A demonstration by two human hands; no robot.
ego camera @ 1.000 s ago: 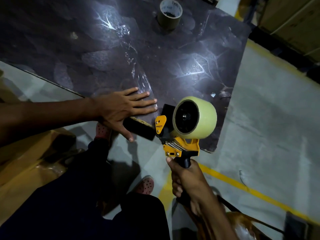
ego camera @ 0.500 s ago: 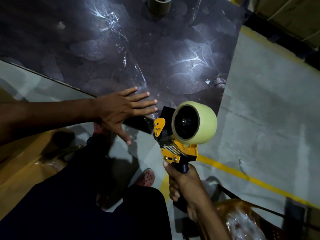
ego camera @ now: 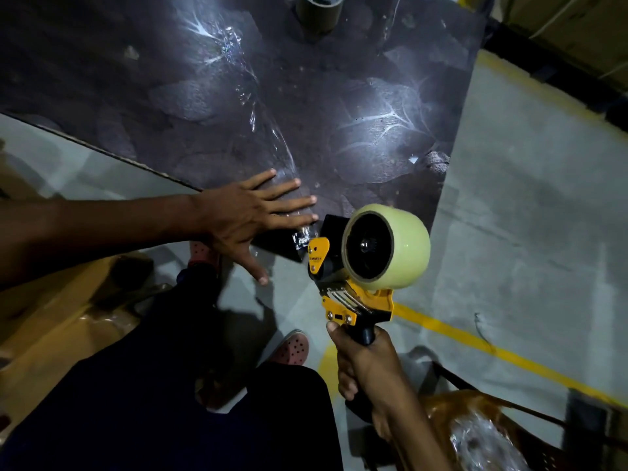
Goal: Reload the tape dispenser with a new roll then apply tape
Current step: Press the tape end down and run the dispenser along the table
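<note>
My right hand (ego camera: 365, 363) grips the black handle of a yellow and black tape dispenser (ego camera: 343, 294), held just off the near corner of a dark board (ego camera: 339, 107). A full pale yellow tape roll (ego camera: 402, 246) sits on its hub. My left hand (ego camera: 249, 217) lies flat, fingers spread, on the board's near edge, pressing on a strip of clear tape (ego camera: 258, 120) that runs up the board. The tape's crumpled end (ego camera: 300, 237) hangs over the board edge beside the dispenser.
A used tape roll (ego camera: 317, 10) stands at the far end of the board. Grey floor with a yellow line (ego camera: 475, 341) lies to the right. Brown cardboard (ego camera: 51, 328) is at my left, a wrapped brown bundle (ego camera: 475, 433) at lower right. My legs and pink shoes (ego camera: 292, 346) are below.
The dispenser has drawn slightly back and down from the board edge. My left hand stays flat on the tape. The view has shifted, so the far roll sits nearer the top edge.
</note>
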